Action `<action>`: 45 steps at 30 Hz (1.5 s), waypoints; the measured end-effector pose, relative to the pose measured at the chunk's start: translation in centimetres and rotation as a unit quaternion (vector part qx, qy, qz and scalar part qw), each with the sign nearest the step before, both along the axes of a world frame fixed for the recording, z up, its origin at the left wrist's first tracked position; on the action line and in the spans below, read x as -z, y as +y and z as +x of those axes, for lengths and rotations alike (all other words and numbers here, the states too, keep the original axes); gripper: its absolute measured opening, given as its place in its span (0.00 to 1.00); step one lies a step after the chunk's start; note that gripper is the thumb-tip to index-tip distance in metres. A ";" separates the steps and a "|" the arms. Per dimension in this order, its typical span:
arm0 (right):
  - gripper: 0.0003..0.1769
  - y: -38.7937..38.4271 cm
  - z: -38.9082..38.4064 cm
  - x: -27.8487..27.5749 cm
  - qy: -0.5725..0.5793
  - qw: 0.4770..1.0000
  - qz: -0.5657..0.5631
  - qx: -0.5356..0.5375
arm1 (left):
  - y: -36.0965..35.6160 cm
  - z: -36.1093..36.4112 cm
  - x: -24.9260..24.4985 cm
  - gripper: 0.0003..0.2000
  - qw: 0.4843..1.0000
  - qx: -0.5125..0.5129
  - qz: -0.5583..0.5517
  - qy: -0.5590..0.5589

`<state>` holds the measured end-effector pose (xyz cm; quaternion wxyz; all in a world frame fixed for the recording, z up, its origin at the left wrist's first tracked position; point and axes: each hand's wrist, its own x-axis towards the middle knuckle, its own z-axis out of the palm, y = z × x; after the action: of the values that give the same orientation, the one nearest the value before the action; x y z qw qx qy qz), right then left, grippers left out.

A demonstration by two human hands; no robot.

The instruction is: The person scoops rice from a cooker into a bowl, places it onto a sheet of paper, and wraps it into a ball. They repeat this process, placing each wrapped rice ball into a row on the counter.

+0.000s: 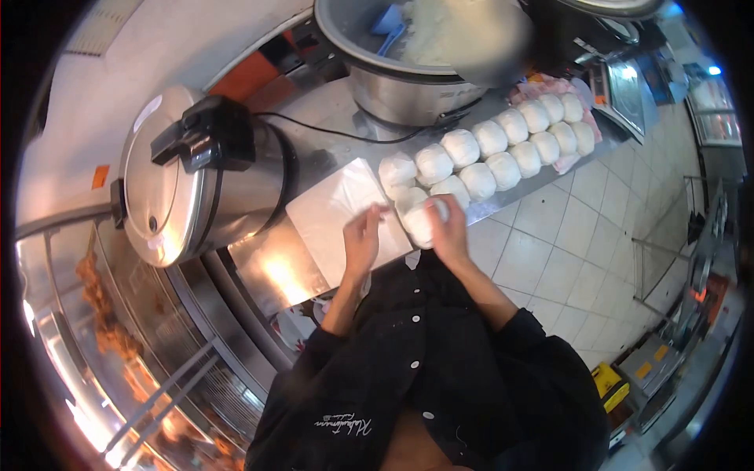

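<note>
My right hand point(449, 234) rests with bent fingers on the side of a round white wrapped bundle point(415, 213), the nearest in a double row. My left hand point(362, 243) hovers above a stack of white wrapping sheets point(326, 224), its fingers loosely curled and apart, with nothing visible in them. Several more wrapped bundles point(491, 138) stretch away to the upper right along the metal counter. What lies inside the bundles is hidden by their wrapping.
Behind the bundles stands a large open pot point(416, 90) of white rice with a blue scoop point(389, 22). A lidded steel cooker point(169, 180) is at the left, its black cable point(338, 135) crossing the counter. Below left, a glass cabinet point(149, 353) holds browned meat. Tiled floor point(542, 243) lies right.
</note>
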<state>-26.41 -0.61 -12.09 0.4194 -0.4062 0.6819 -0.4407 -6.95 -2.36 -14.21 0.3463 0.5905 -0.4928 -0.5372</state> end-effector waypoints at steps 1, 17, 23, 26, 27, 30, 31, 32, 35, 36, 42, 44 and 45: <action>0.19 -0.1 -1.5 1.1 -0.021 0.999 -0.016 0.021 | -1.9 -0.4 1.0 0.19 0.997 -0.035 -0.059 -0.020; 0.21 -5.3 -4.7 -2.4 -0.095 0.990 0.004 0.099 | -9.1 -2.5 3.9 0.41 0.924 0.183 -0.267 -0.202; 0.23 -7.4 -1.3 1.2 0.037 0.998 -0.038 0.025 | -7.4 -2.1 5.0 0.36 0.956 0.158 -0.229 -0.098; 0.24 -8.5 0.9 1.4 0.096 0.995 -0.027 0.005 | -7.7 -1.4 5.8 0.33 0.966 0.156 -0.201 -0.052; 0.24 -8.8 1.6 1.4 0.135 0.991 -0.025 0.003 | -7.8 -1.2 5.6 0.31 0.964 0.173 -0.197 -0.040; 0.25 -10.0 2.7 1.7 0.151 0.989 0.009 -0.001 | -8.2 -1.1 4.2 0.31 0.973 0.185 -0.134 -0.046; 0.25 -10.2 2.9 2.0 0.164 0.986 0.025 -0.002 | -8.2 -1.1 4.2 0.31 0.973 0.184 -0.135 -0.046; 0.25 -10.0 3.0 2.5 0.164 0.986 0.025 -0.002 | -8.1 -1.1 4.5 0.33 0.975 0.187 -0.119 -0.033; 0.26 -9.4 3.0 4.0 0.187 0.982 0.034 -0.006 | -8.0 -0.7 5.8 0.38 0.975 0.196 -0.103 0.011; 0.25 -8.9 3.1 4.4 0.196 0.980 0.016 -0.005 | -7.9 -0.6 6.5 0.41 0.973 0.202 -0.100 0.042; 0.24 -7.8 3.3 3.9 0.209 0.978 -0.001 0.000 | -6.9 -0.8 6.4 0.51 0.959 0.240 -0.147 0.020; 0.24 -7.6 3.2 3.6 0.216 0.976 0.002 0.003 | -6.9 -1.1 5.7 0.53 0.959 0.247 -0.142 0.004; 0.24 -7.5 3.2 3.4 0.223 0.975 0.005 -0.001 | -6.9 -1.1 5.4 0.55 0.958 0.251 -0.138 -0.015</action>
<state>-23.22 -8.12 -15.50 0.2594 -0.4930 0.7599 -0.3350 -8.08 -9.22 -19.64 0.2710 0.4026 -0.6995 -0.5245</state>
